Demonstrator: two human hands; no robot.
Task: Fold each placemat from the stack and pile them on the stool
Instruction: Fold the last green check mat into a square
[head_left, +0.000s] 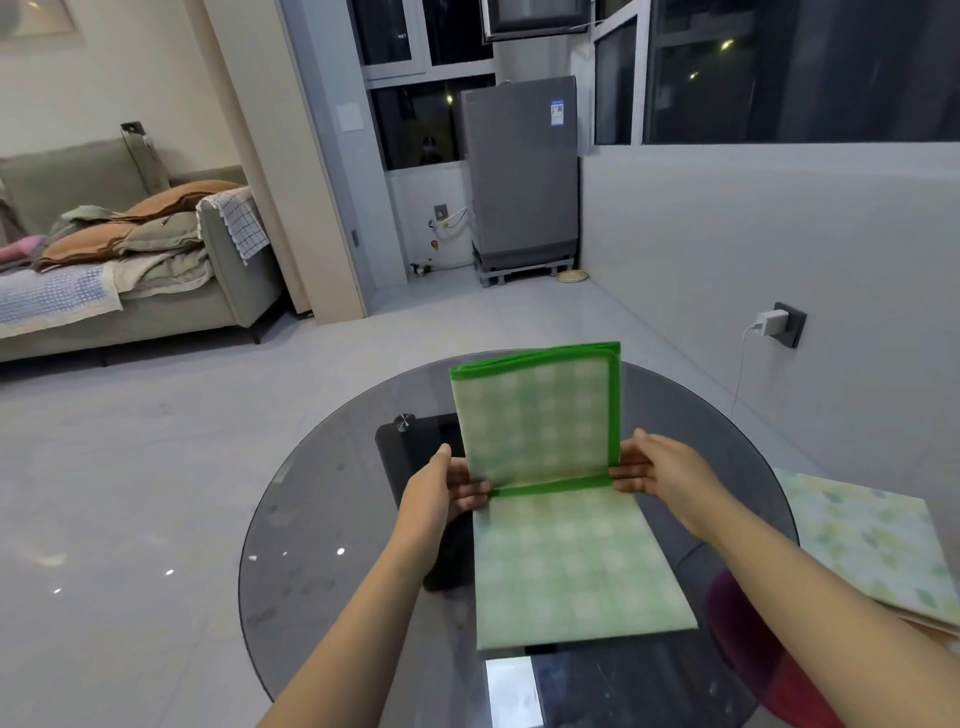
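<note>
A green checked placemat (566, 561) with a bright green border lies on the round dark glass table (322, 509). Its far half stands upright, bent along a crease at the middle. My left hand (452, 483) pinches the left end of the crease. At the right end of the crease, my right hand (654, 467) pinches the mat's edge. A pile of pale leaf-patterned placemats (872, 540) sits at the right, on something hidden beneath it. Its near edge runs out of view.
A grey sofa (156, 291) with heaped bedding stands at the far left. A grey appliance (524, 171) stands at the back by the windows. A charger (769, 319) is plugged into the right wall. Something red (748, 634) shows under the table's right side.
</note>
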